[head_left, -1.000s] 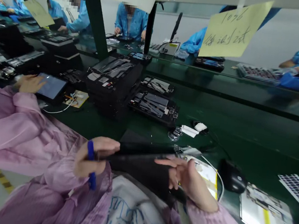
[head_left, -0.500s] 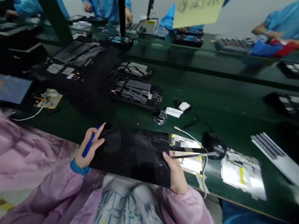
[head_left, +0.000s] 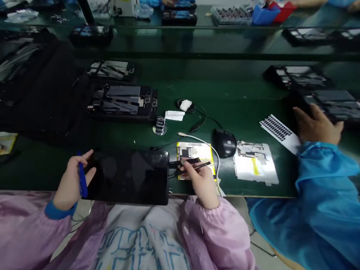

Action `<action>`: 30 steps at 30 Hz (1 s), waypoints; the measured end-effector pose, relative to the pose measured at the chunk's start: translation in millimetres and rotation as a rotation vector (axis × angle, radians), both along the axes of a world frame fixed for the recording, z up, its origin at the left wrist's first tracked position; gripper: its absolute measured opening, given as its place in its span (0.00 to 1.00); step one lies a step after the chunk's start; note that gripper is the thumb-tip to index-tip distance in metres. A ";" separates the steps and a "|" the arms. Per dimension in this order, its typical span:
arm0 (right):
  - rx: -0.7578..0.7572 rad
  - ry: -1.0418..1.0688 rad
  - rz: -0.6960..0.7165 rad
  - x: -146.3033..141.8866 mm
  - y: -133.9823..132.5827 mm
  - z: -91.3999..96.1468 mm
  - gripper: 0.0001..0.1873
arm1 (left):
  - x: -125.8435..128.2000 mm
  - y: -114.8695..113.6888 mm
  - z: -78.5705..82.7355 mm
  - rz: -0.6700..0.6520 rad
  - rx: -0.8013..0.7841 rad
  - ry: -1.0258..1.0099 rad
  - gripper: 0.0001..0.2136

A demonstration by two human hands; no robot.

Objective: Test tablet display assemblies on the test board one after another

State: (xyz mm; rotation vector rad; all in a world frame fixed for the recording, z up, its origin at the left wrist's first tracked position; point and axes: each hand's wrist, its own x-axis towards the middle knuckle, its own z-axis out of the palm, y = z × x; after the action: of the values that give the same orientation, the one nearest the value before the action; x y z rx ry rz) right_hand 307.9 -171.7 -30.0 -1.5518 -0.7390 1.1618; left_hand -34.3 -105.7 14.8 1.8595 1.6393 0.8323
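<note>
**Left hand** [head_left: 72, 178]: fingers curled, pinching a blue pen [head_left: 81, 180] against the palm; the fingertips sit at the left edge of the panel. Pink smock sleeve [head_left: 14, 230] with blue cuff [head_left: 59, 210].

**Right hand** [head_left: 201, 182]: thumb and fingers pressed together, pinching a slender black tool [head_left: 198, 167], its tip pointing toward 9 o'clock over a yellow-edged printed card [head_left: 192, 167]. The hand is just beside the panel's right edge.

**Black tablet panel** [head_left: 127, 176]: lies flat, screen up, on the near edge of a green workbench [head_left: 244, 92], directly between the hands, at 12 o'clock from the wearer's chest.

**About the panel:**
- Tray of tablet parts [head_left: 121, 100]: 12 o'clock, well apart.
- Small metal stand [head_left: 159, 126]: 1 o'clock, near.
- White cable [head_left: 199, 138]: 2 o'clock, curving beside the card.
- Black computer mouse [head_left: 224, 143]: 2 o'clock, touching the cable.
- Silver-and-yellow panel [head_left: 255, 162]: 3 o'clock, just right of the mouse.
- Perforated white strip [head_left: 277, 127]: 2 o'clock, past the mouse.

**Co-worker:** blue sleeve [head_left: 322, 205] at 3 o'clock; spread hand [head_left: 317, 124] resting on a black tray [head_left: 331, 103].
</note>
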 end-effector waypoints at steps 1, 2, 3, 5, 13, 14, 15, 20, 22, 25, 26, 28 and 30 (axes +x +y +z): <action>0.008 0.008 -0.015 2.6 0.7 1.4 0.29 | 6.3 0.4 7.1 -0.014 0.043 0.086 0.14; 0.026 0.018 -0.024 4.7 1.4 2.9 0.26 | 16.0 1.3 14.6 -0.046 0.090 0.155 0.14; 0.049 0.031 -0.026 6.2 2.2 4.6 0.24 | 29.6 2.8 21.9 -0.108 0.114 0.180 0.13; 0.093 0.070 -0.025 7.3 3.8 8.3 0.21 | 67.4 7.8 33.2 -0.340 0.070 0.135 0.10; 0.148 0.029 -0.014 12.3 4.2 9.5 0.17 | 218.8 39.6 10.1 -0.932 -0.355 -0.096 0.06; 0.156 -0.055 -0.015 15.6 3.3 6.2 0.15 | 224.5 42.7 4.8 -0.916 -0.390 -0.111 0.06; 0.164 -0.157 -0.017 19.1 2.6 2.1 0.14 | 227.4 45.5 0.6 -0.889 -0.410 -0.123 0.06; 0.279 -0.664 0.070 32.0 3.8 -18.3 0.08 | 225.2 54.5 -5.4 -0.783 -0.374 -0.089 0.05; 0.338 -0.783 0.150 32.9 5.3 -21.9 0.08 | 225.3 56.6 -4.4 -0.809 -0.330 -0.021 0.04; 0.366 -0.897 0.216 32.0 5.4 -22.7 0.10 | 228.3 59.7 -4.8 -0.857 -0.310 0.114 0.05; 0.363 -0.922 0.226 31.6 4.7 -22.4 0.10 | 229.7 60.7 -5.5 -0.869 -0.320 0.149 0.06; 0.352 -0.947 0.238 31.4 3.3 -22.1 0.11 | 232.8 62.0 -7.4 -0.885 -0.333 0.207 0.05; 0.345 -0.955 0.241 31.8 2.2 -22.3 0.11 | 236.0 62.2 -8.8 -0.884 -0.324 0.276 0.04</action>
State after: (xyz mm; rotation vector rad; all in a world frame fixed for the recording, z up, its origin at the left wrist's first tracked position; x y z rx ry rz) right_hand 339.8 -169.4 -52.4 -1.7065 -1.6858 0.3430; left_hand 201.7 -43.5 6.0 2.1957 0.8272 -0.0623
